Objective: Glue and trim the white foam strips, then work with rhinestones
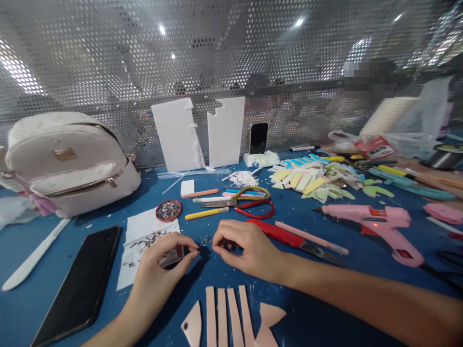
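Room: bare tabletop at 4 o'clock.
Strips: four, 6 o'clock.
Left hand: fingers pinch piece.
Right hand: fingers pinched together.

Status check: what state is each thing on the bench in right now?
Left hand, pinching a small piece.
Right hand, fingertips pinched together.
Glue gun, lying down, red light showing.
Utility knife, blade out.
Scissors, blades shut.
Backpack, zipped shut.
Flat phone, screen dark.
Propped phone, upright, screen dark.
Glitter dish, uncovered.
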Demonstrator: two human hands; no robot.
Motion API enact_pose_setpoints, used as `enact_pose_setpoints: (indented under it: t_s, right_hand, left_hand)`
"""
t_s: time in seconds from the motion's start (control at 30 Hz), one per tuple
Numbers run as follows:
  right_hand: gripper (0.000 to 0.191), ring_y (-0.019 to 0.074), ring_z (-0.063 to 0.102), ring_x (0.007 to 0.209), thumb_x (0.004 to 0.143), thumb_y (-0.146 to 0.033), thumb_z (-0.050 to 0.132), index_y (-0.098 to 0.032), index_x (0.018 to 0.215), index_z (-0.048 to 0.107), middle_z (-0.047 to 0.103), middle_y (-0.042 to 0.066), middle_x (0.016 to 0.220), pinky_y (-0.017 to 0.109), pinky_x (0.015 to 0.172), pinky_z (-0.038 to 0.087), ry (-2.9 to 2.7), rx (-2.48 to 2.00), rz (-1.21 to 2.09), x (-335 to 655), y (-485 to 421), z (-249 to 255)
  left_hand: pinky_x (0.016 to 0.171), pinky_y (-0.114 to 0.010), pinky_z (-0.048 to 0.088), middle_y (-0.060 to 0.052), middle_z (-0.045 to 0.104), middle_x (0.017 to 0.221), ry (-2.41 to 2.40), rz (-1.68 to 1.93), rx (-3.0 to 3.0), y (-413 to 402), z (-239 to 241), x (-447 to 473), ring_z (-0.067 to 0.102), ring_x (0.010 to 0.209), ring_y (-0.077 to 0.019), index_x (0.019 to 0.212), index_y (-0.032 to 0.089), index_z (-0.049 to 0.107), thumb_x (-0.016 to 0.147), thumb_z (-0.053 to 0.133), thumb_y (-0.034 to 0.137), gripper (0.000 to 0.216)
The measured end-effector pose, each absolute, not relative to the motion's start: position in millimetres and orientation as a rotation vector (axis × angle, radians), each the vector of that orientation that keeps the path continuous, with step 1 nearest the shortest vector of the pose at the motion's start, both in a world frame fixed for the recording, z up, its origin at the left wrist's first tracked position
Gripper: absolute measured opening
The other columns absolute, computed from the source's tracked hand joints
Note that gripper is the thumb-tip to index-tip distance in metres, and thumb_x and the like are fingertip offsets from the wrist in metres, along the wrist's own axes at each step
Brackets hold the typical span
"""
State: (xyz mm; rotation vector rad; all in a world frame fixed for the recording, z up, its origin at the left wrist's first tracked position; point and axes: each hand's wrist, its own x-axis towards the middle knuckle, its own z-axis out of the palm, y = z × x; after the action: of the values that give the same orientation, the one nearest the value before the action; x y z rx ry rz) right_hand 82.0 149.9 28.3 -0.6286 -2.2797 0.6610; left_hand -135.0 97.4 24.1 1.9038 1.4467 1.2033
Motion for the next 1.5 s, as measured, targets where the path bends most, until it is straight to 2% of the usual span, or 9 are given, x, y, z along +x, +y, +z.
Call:
enact_pose_setpoints:
  t_s: [0.37,0.73,0.93,1.17,1.3,1.5]
  right_hand:
    - [0.006,0.0123,0.053,0.074,0.090,-0.014,0.058,-0.017,0.085,0.059,0.058,0.000,0.079,0.024,0.064,0.038,-2.332,-0.523,0.637,83,150,26]
    - [0.004,0.0123,0.056,0.072,0.093,-0.020,0.064,-0.017,0.090,0.064,0.062,0.001,0.082,0.022,0.064,0.042,-2.300,-0.518,0.743,83,151,27]
    - [0.004,0.0147,0.060,0.083,0.094,-0.019,0.064,-0.018,0.092,0.067,0.065,0.003,0.088,0.024,0.073,0.045,-2.344,-0.402,0.770,83,153,27]
    - [0.006,0.0088,0.048,0.062,0.091,-0.014,0.059,-0.017,0.086,0.061,0.058,-0.001,0.082,0.020,0.057,0.039,-2.182,-0.607,0.887,82,152,30]
    - [0.007,0.0082,0.046,0.060,0.089,-0.013,0.059,-0.017,0.084,0.059,0.056,-0.002,0.079,0.019,0.054,0.037,-2.107,-0.664,0.942,81,153,30]
    - [0.007,0.0081,0.046,0.060,0.089,-0.012,0.059,-0.017,0.084,0.059,0.057,-0.002,0.079,0.020,0.055,0.037,-2.124,-0.656,0.925,81,153,29]
  left_hand:
    - [0.069,-0.028,0.044,0.006,0.070,0.077,1.466,1.134,1.899,99,20,-137,0.062,0.071,-0.0139,0.079,0.028,0.070,0.083,0.064,0.025,0.008]
    - [0.072,-0.033,0.038,0.008,0.068,0.084,1.338,1.035,2.251,93,19,-135,0.059,0.072,-0.0135,0.086,0.028,0.063,0.089,0.061,0.016,0.013]
    - [0.072,-0.033,0.035,0.009,0.068,0.084,1.278,1.021,2.345,90,22,-133,0.058,0.072,-0.0134,0.088,0.028,0.062,0.091,0.061,0.016,0.012]
    - [0.079,-0.035,0.030,0.009,0.072,0.089,1.493,0.937,2.330,97,15,-142,0.061,0.077,-0.0167,0.090,0.031,0.066,0.090,0.067,0.023,0.008]
    - [0.075,-0.036,0.028,0.008,0.074,0.089,1.519,0.775,2.437,100,14,-143,0.061,0.078,-0.0201,0.087,0.033,0.069,0.089,0.067,0.026,0.007]
    - [0.072,-0.035,0.029,0.004,0.075,0.088,1.523,0.721,2.469,102,17,-138,0.058,0.077,-0.0206,0.082,0.029,0.069,0.092,0.062,0.023,0.014]
